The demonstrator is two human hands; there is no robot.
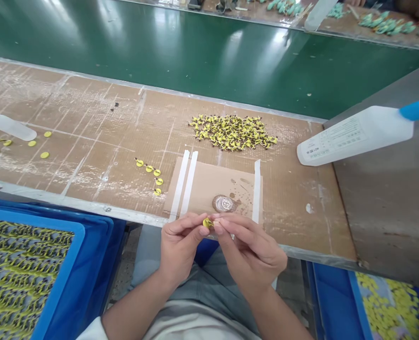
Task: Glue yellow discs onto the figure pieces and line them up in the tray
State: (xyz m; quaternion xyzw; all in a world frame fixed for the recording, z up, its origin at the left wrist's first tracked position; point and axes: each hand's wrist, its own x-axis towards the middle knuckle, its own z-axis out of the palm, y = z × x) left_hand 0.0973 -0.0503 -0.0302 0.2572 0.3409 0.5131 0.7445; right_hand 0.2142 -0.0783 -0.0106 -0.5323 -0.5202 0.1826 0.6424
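Observation:
In the head view my left hand (179, 245) pinches a small round yellow piece (206, 222) with a dark part on it, between thumb and fingertips. My right hand (252, 250) is closed at its fingertips right beside that piece; a tiny pale bit shows there, too small to name. Just beyond the hands, a small round dish of clear, shiny material (224, 203) sits on a cardboard sheet (209, 182) held by white tape strips. Farther off lies a heap of small yellow-and-dark pieces (232, 132). Several finished-looking yellow discs (149, 168) form a curved row to the left.
A white bottle with a blue cap (358, 134) leans at the right by a grey panel (386, 203). Blue trays of yellow pieces (80, 245) stand lower left and lower right (353, 293). Behind the table runs a green belt (195, 56). A person's hand (355, 2) shows at top right.

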